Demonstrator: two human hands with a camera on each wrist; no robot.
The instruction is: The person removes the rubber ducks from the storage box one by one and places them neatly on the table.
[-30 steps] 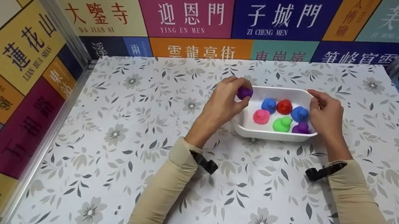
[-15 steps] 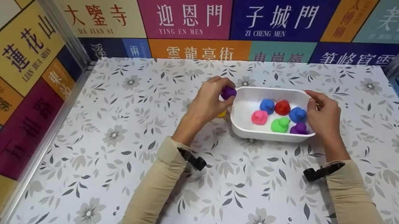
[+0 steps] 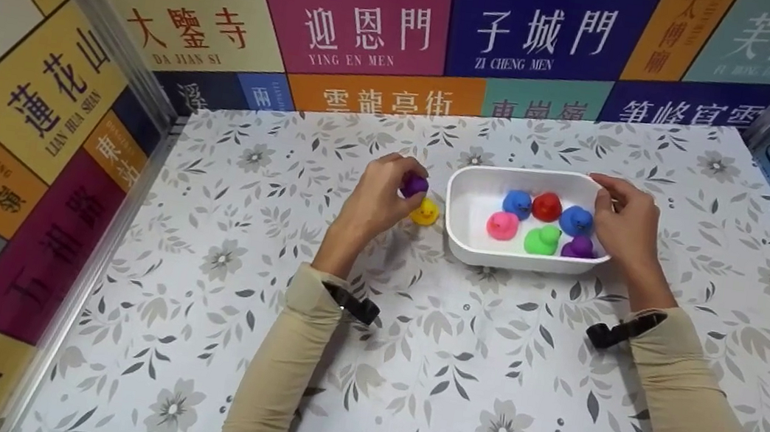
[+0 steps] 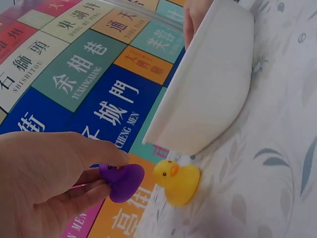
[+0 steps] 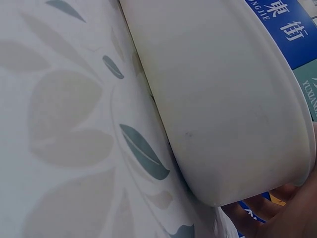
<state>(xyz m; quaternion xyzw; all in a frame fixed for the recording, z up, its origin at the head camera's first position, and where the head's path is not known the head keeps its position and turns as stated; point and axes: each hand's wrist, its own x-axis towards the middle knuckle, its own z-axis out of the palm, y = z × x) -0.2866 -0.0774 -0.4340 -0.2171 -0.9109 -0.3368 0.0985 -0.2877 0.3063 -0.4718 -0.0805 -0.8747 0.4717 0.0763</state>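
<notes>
My left hand [image 3: 376, 196] pinches a purple rubber duck [image 4: 128, 182] between thumb and fingers, left of the white tub [image 3: 513, 261]. Right beside that duck, a yellow rubber duck [image 3: 425, 212] stands upright on the table. At the tub's right end, my right hand [image 3: 628, 222] grips the rim with thumb and fingers. Inside the tub lie a pink duck [image 3: 502, 225], a green duck [image 3: 542, 240], a red duck [image 3: 547, 207], two blue ducks [image 3: 517, 204] and another purple duck [image 3: 578, 248]. The right wrist view shows mostly the tub's outer wall [image 5: 218, 99].
The table [image 3: 451, 388] wears a white cover with grey flowers and leaves. Panels with large printed characters [image 3: 365, 27] stand along its back and sides. A dark wrist strap with a small camera [image 3: 358, 307] sits on each sleeve.
My left hand has carried the purple duck leftward, from over the tub's left end to beyond it. The yellow duck has come into sight. My right hand stays at the rim.
</notes>
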